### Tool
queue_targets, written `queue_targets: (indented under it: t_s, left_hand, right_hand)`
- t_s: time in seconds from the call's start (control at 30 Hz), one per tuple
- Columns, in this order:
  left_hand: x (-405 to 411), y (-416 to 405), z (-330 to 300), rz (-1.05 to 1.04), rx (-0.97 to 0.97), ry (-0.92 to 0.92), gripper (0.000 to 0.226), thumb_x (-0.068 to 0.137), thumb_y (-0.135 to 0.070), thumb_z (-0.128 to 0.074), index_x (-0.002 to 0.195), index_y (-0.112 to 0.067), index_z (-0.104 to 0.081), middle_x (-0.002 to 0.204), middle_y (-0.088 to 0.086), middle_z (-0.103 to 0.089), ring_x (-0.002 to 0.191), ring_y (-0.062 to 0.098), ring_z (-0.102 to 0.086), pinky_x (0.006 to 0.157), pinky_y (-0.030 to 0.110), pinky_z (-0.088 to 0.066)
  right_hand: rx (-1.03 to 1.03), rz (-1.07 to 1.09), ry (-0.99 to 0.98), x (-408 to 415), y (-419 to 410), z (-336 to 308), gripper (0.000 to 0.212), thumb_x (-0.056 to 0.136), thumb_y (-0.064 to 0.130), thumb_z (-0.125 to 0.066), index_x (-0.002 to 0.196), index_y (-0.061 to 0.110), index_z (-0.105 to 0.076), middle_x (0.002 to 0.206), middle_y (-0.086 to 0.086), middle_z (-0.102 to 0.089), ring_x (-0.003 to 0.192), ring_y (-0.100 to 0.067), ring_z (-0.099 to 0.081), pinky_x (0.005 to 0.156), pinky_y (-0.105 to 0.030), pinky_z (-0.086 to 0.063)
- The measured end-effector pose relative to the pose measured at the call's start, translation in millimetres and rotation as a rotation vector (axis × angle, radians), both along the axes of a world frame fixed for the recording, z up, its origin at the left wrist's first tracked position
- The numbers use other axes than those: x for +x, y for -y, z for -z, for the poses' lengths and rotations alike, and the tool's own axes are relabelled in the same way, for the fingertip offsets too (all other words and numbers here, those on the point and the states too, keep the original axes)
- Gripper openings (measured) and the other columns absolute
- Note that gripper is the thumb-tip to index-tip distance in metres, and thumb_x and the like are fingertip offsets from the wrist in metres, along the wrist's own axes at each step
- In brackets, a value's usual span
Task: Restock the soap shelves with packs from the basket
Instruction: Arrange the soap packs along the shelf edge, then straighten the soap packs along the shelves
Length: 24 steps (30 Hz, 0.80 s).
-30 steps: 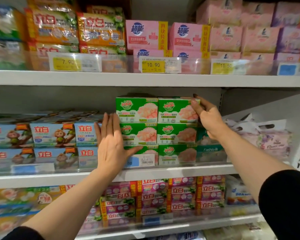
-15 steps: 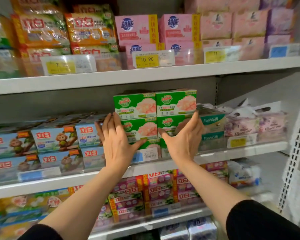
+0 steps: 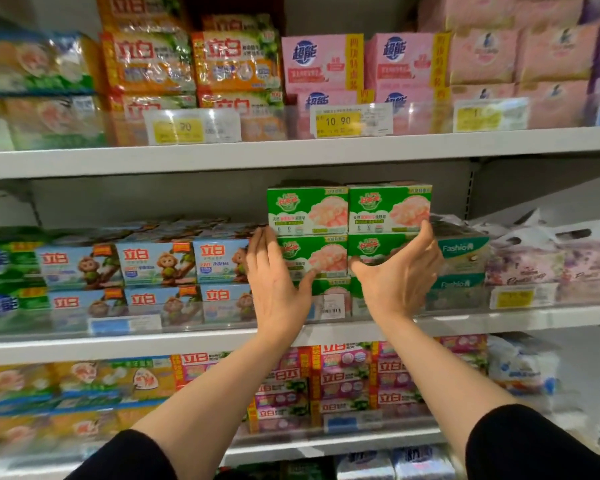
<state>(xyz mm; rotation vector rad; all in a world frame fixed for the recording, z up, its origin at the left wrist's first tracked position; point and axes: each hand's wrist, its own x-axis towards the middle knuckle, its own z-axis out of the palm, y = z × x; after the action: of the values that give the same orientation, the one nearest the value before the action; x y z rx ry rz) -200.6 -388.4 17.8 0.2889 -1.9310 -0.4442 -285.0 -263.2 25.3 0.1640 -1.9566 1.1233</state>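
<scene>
— Green soap packs (image 3: 349,233)?
— Stacked three high, two wide, on the middle shelf (image 3: 187,344). Top pair fully in view, lower rows partly covered by both hands.
— Left hand (image 3: 274,282)?
— Flat against the stack's left side, fingers (image 3: 262,244) straight and together, reaching up to the bottom of the top pack. Thumb spread right across the front of the middle row. Gripping nothing.
— Right hand (image 3: 400,275)?
— Cupped at the stack's right side, fingers (image 3: 426,237) lightly bent along the right edge of the top and middle packs, thumb pointing left over the middle row's front. Pressing rather than closed round anything.
— Further out?
— Blue monkey-print packs (image 3: 156,265) just left, touching the stack. Teal Fashio packs (image 3: 463,265) just right. Pink boxes (image 3: 323,64) on the shelf above, behind a 10.90 price tag (image 3: 338,121).
</scene>
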Motion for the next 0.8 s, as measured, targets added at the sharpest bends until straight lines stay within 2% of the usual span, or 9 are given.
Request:
queue_targets:
  t_s: [0.07,0.17,0.27,0.33,0.47,0.53,0.63,0.73,0.8]
  left_hand:
    - [5,4,3,0.002,-0.052,0.026,0.084,0.085,-0.018,-0.072,0.149,0.001,-0.021,0.155,0.015,-0.027,0.145,0.029,-0.016,0.121,0.040,-0.013]
    - [22,16,15,-0.014,-0.136,0.053,0.083,0.088,-0.015,-0.066,0.152,-0.004,-0.015,0.157,0.012,-0.025,0.146,0.026,-0.013,0.120,0.045,-0.015]
    - [50,40,33,-0.076,-0.185,0.025,0.079,0.085,-0.016,-0.068,0.150,-0.008,-0.024,0.154,0.011,-0.031,0.145,0.025,-0.015,0.119,0.048,-0.019]
    - [71,62,36,-0.146,-0.212,-0.005,0.080,0.083,-0.020,-0.073,0.148,-0.006,-0.029,0.154,0.013,-0.031,0.145,0.027,-0.018,0.120,0.044,-0.018]
    - [112,123,16,-0.287,-0.230,-0.020,0.092,0.072,-0.031,-0.084,0.142,-0.001,-0.034,0.148,0.019,-0.035,0.142,0.032,-0.022,0.117,0.048,-0.020]
    - [129,151,6,-0.365,-0.269,0.060,0.095,0.068,-0.038,-0.085,0.141,0.001,-0.037,0.145,0.021,-0.039,0.141,0.034,-0.024,0.116,0.052,-0.022]
    - [144,182,-10,-0.419,-0.376,0.214,0.099,0.061,-0.052,-0.084,0.135,0.001,-0.046,0.135,0.020,-0.049,0.132,0.037,-0.036,0.116,0.053,-0.020]
    - [145,200,-33,-0.377,-0.475,0.357,0.103,0.056,-0.070,-0.074,0.135,-0.007,-0.051,0.130,0.014,-0.055,0.119,0.035,-0.048,0.113,0.053,-0.025]
    - [141,205,-48,-0.306,-0.473,0.496,0.105,0.059,-0.067,-0.076,0.144,-0.015,-0.043,0.141,0.010,-0.050,0.127,0.032,-0.047,0.117,0.048,-0.021]
  right_hand:
    - [0.005,-0.016,-0.059,0,-4,2,0.116,0.055,0.046,-0.088,0.143,0.009,-0.022,0.142,-0.023,-0.037,0.130,-0.039,-0.035,0.106,-0.055,-0.033]
    - [0.025,-0.048,-0.211,10,-5,5,0.102,0.062,0.046,-0.083,0.140,0.008,-0.029,0.140,-0.021,-0.039,0.128,-0.037,-0.038,0.104,-0.052,-0.034]
    - [0.118,-0.099,-0.355,26,7,5,0.082,0.068,0.041,-0.080,0.129,0.007,-0.037,0.131,-0.020,-0.045,0.117,-0.033,-0.042,0.097,-0.042,-0.037]
    - [0.194,-0.208,-0.414,36,25,5,0.070,0.070,0.034,-0.081,0.122,0.006,-0.043,0.127,-0.020,-0.048,0.115,-0.031,-0.043,0.097,-0.038,-0.037]
    - [0.376,-0.413,-0.579,59,72,-4,0.056,0.071,0.027,-0.079,0.116,0.003,-0.055,0.126,-0.018,-0.054,0.118,-0.032,-0.047,0.102,-0.043,-0.041]
    - [0.495,-0.418,-0.637,67,92,-10,0.059,0.068,0.028,-0.082,0.116,0.002,-0.059,0.123,-0.017,-0.057,0.117,-0.031,-0.048,0.106,-0.042,-0.035]
    - [0.660,-0.371,-0.614,74,115,-18,0.070,0.058,0.034,-0.087,0.114,0.001,-0.060,0.115,-0.017,-0.061,0.110,-0.031,-0.053,0.112,-0.042,-0.023]
    - [0.853,-0.290,-0.502,77,127,-31,0.085,0.054,0.045,-0.087,0.121,0.001,-0.059,0.127,-0.018,-0.059,0.121,-0.031,-0.053,0.117,-0.046,-0.011]
    - [1.000,-0.270,-0.395,79,132,-45,0.092,0.062,0.054,-0.079,0.135,0.006,-0.049,0.136,-0.013,-0.053,0.129,-0.027,-0.047,0.119,-0.045,0.004]
